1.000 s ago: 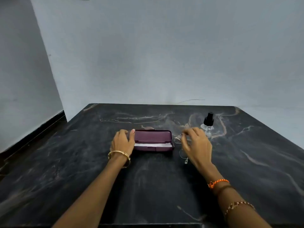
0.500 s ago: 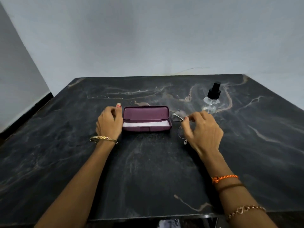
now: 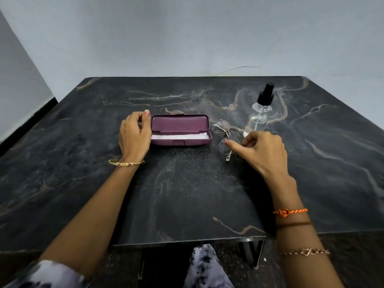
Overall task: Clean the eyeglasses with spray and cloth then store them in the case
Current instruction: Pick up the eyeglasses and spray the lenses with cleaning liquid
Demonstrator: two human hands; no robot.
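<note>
Person sitting at a dark marble table (image 3: 187, 194), both forearms reaching fwd over it. Purple case (image 3: 180, 130) lying open near table centre, lid standing up toward the far side, white cloth (image 3: 179, 136) lying inside the lower half. Left hand (image 3: 135, 137) resting against the case's left end, fingers curled loosely, thumb pointing up beside the lid corner; can't tell whether it's actually gripping the case or just touching it. Gold bangle (image 3: 126, 163) sitting on the left wrist.

Glasses (image 3: 225, 137) lying on the table just right of the case, thin metal frame, lenses stacked one behind the other from this angle, white temple tip pointing toward the person. Right hand (image 3: 264, 151) hovering beside them w/ fingers curled in, thumb tip touching or nearly touching the near lens rim; not clear if it's pinching the frame, so grip can't be told. Orange thread band (image 3: 291, 212), a brown band & a gold chain bracelet (image 3: 305, 252) sitting on the right forearm.

Spray bottle (image 3: 260, 113), clear w/ black nozzle, standing upright behind the right hand, apart from the glasses. Pale wall (image 3: 187, 34) running behind the table. Patterned trouser leg (image 3: 204, 267) showing below the table's near edge.
</note>
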